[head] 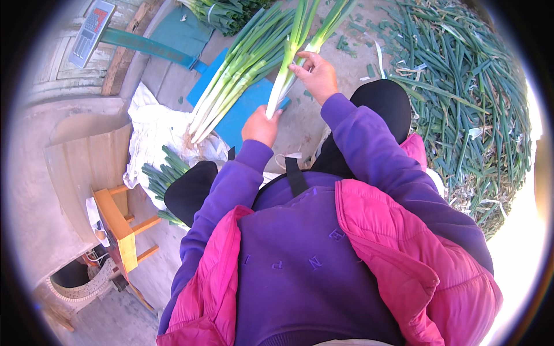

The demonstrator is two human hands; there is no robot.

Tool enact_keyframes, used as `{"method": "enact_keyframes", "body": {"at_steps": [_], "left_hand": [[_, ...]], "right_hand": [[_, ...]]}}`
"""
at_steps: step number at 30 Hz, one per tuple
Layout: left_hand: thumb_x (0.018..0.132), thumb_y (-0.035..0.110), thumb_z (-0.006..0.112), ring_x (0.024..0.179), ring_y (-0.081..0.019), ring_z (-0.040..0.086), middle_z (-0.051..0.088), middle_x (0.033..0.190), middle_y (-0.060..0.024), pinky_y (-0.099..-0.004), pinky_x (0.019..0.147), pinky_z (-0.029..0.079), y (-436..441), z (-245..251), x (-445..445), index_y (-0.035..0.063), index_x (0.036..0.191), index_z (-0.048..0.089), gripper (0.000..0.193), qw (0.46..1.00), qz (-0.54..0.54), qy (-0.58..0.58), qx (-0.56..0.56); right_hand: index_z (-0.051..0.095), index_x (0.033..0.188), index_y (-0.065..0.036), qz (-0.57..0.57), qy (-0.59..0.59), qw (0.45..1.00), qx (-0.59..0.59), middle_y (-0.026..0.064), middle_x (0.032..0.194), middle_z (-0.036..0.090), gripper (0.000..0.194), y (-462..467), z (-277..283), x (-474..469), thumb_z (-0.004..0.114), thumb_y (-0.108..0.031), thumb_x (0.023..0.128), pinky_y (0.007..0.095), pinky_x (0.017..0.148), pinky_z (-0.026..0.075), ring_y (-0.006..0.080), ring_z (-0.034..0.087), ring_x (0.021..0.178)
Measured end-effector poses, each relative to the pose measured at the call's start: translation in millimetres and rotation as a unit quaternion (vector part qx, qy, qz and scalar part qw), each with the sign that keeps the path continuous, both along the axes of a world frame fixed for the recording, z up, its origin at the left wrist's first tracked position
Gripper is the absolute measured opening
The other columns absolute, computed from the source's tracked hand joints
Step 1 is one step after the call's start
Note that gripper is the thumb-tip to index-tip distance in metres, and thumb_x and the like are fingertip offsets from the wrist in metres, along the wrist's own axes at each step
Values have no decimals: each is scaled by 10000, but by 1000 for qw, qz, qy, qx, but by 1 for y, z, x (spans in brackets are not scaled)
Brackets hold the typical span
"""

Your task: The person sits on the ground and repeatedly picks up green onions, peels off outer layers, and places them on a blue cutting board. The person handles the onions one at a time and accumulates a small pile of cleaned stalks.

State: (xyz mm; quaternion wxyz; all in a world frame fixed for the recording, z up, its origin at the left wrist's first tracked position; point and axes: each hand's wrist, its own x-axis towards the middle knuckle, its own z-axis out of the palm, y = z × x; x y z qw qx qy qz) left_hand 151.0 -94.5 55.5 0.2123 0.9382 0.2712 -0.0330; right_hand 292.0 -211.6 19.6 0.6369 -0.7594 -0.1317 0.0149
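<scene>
My left hand (260, 126) is closed around the white root end of a green onion stalk (277, 93). Above it on the right, the thumb and fingers of my right hand (318, 74) pinch a leaf or outer layer where the white turns green. Green tops spread away from me in two clumps; whether they belong to one stalk or two I cannot tell. To the left, a row of long green onions (242, 71) lies across the blue platform (229, 125) of a scale, roots towards me. The root end of the held stalk is hidden in my left hand.
A scale display (91, 34) on a teal post (147, 46) stands at upper left, near a tied onion bundle (216, 13). White sacking (149, 114) and more green leaves (164, 173) lie by my left knee. A wooden stool (117, 220) is lower left. A large heap of leaves (458, 99) fills the right.
</scene>
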Motion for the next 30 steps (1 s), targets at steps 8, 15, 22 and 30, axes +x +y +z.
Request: {"method": "enact_keyframes", "body": {"at_steps": [8, 15, 22, 30], "left_hand": [[811, 405, 576, 818, -357, 595, 631, 852, -172, -433, 697, 457, 2, -4, -6, 74, 977, 599, 371, 1000, 5, 18, -6], [810, 433, 577, 813, -369, 593, 631, 842, -187, -428, 703, 458, 14, -13, -9, 51, 970, 601, 415, 998, 41, 14, -48], [795, 390, 619, 767, -361, 604, 629, 797, -203, -405, 673, 459, 28, -31, -9, -15, 903, 597, 420, 981, 88, -21, -173], [748, 320, 691, 579, -227, 606, 619, 669, -119, -332, 563, 466, 34, -35, -15, -21, 869, 595, 375, 964, 120, -20, -237]], "right_hand": [[621, 875, -63, 78, 6, 997, -26, 45, 589, 534, 170, 4, -15, 0, 673, -165, 749, 293, 528, 428, 155, 527, 535], [588, 771, -20, 86, 3, 994, 64, 56, 713, 609, 67, 9, -16, -13, 638, -64, 769, 272, 561, 446, 116, 561, 621], [502, 807, -25, 133, 197, 944, 229, 63, 746, 606, 87, 9, 7, -13, 561, -72, 853, 265, 603, 497, 135, 595, 677], [464, 808, -46, 309, 253, 883, 247, 24, 624, 504, 99, 7, 27, -28, 496, -74, 897, 266, 563, 493, 122, 528, 563]]}}
